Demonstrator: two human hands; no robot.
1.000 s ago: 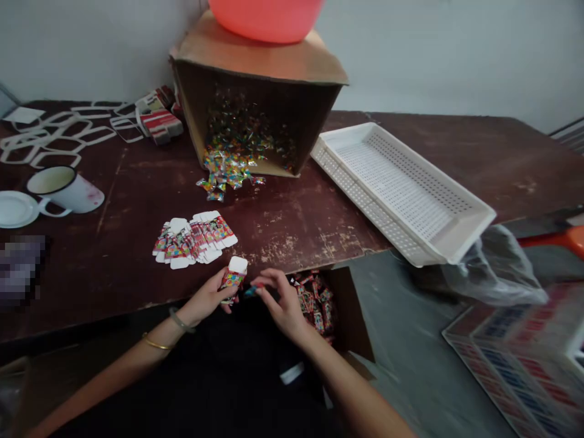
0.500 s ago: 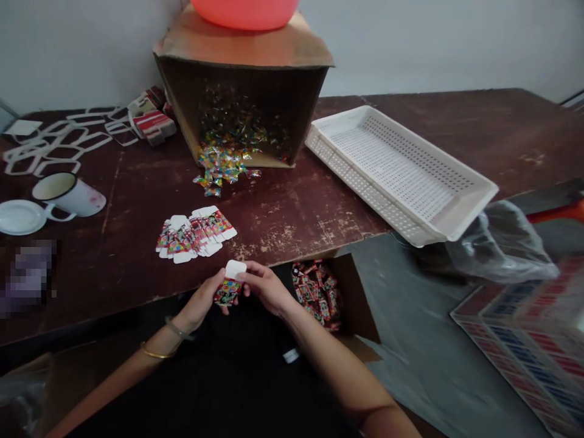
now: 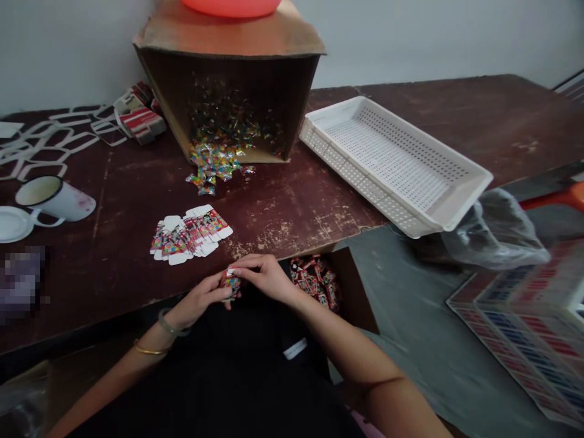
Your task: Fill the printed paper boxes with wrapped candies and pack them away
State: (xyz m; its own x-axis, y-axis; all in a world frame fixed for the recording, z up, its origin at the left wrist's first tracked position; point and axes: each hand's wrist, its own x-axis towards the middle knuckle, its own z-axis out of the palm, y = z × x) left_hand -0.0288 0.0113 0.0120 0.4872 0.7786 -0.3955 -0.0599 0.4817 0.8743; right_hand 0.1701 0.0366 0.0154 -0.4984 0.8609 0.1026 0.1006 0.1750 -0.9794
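A small printed candy box (image 3: 232, 285), red and multicoloured, is held between my two hands just off the table's front edge. My left hand (image 3: 205, 298) is closed around its lower part. At the box's top, the fingers of my right hand (image 3: 264, 277) pinch the white flap, which is now mostly folded down. Beyond my hands lies a pile of flat printed boxes (image 3: 191, 234) with white flaps. Behind the pile, wrapped candies (image 3: 214, 161) spill from a large cardboard box (image 3: 228, 45) tipped on its side. Whether candy is inside the held box is hidden.
A white perforated tray (image 3: 401, 164) overhangs the table edge at right. Below the edge, an open carton (image 3: 353, 286) holds many filled printed boxes (image 3: 314, 280). An enamel mug (image 3: 59, 198) and its lid (image 3: 13, 224) stand at left. A red basin (image 3: 232, 5) tops the cardboard box.
The white flap on the held box stood up and has been folded down by my right fingers. My left thumb has moved lower across the box. The view has shifted slightly.
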